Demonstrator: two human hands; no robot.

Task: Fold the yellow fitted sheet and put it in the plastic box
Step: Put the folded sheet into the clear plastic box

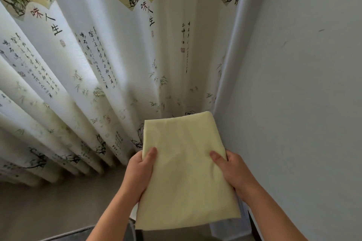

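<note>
The yellow fitted sheet (186, 172), folded into a flat oblong, is being held in the air. It is being clamped at its two long edges by the left hand (137, 176) and the right hand (237, 176), thumbs on top and fingers hidden beneath. Beyond the grip the far end is being left unsupported, and nearer than the grip the other end is hanging free. Should the pinch be loosened, the soft, faintly creased layers are likely to be slid apart or unfolded. A pleated printed curtain (98, 64) is hanging beyond the grip. No plastic box is being shown plainly.
</note>
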